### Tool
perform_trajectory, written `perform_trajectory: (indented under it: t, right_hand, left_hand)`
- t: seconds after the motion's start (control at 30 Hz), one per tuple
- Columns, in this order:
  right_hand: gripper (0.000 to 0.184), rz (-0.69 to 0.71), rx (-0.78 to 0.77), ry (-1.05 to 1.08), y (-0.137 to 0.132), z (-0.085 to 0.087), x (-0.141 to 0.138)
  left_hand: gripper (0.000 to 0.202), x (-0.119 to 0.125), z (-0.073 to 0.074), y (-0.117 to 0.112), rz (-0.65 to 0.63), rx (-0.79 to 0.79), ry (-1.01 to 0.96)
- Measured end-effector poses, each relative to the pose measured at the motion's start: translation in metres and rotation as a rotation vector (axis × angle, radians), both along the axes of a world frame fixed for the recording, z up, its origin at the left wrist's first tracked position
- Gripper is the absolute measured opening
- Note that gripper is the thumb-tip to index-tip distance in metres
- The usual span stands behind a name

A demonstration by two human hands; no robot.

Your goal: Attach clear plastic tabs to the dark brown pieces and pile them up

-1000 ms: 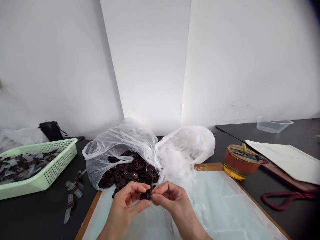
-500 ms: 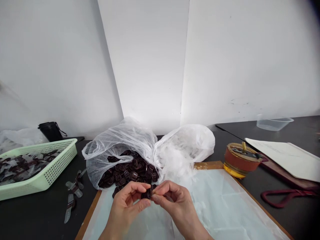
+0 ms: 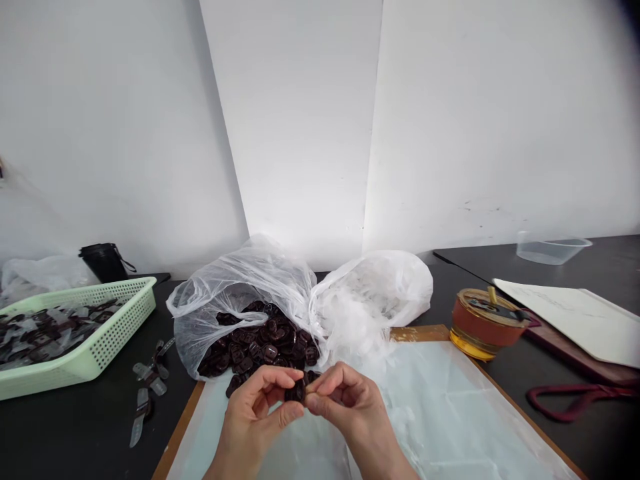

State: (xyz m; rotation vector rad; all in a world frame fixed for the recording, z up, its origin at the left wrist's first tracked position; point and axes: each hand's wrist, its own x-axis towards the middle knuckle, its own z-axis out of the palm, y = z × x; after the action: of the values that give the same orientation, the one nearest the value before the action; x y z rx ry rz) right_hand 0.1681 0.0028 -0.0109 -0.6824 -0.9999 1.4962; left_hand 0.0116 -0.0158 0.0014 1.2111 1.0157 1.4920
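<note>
The left hand (image 3: 255,413) and right hand (image 3: 350,413) are bare and slim-fingered with short nails, above bare forearms (image 3: 385,463).

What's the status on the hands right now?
Left hand, right hand pinching one dark plastic piece. Open plastic bag of dark pieces just ahead.

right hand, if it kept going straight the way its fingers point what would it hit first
The dark plastic piece comes first: the right hand's fingertips already touch it. The left hand, pinching it from the other side, appears next on that line.
</note>
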Motion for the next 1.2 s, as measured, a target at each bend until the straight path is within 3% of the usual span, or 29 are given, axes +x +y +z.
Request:
perform_trajectory:
  t: [0.23, 0.43, 0.57, 0.87, 1.2]
  right_hand:
    - [0.027, 0.08, -0.031, 0.051, 0.0035, -0.0008, 0.0014]
    - [0.024, 0.206, -0.102, -0.029, 0.0041, 0.0014, 0.007]
    - [0.026, 0.269, -0.157, 0.037, 0.0048, 0.0007, 0.0073]
    - [0.031, 0.257, -0.255, 0.079, 0.0045, -0.0015, 0.005]
    - [0.031, 0.223, -0.308, 0.134, 0.0002, 0.0012, 0.0035]
  left_hand:
    - [0.022, -0.0029, 0.0015, -0.0007, -0.068, -0.029, 0.028]
    - [0.02, -0.0047, 0.0055, -0.0009, -0.023, 0.002, 0.055]
    - [0.017, -0.0048, 0.007, -0.002, -0.027, 0.032, 0.083]
    - [0.018, -0.0093, -0.0005, 0.0001, -0.131, 0.054, 0.186]
    - [0.02, -0.0098, -0.0028, 0.0003, -0.137, 0.014, 0.164]
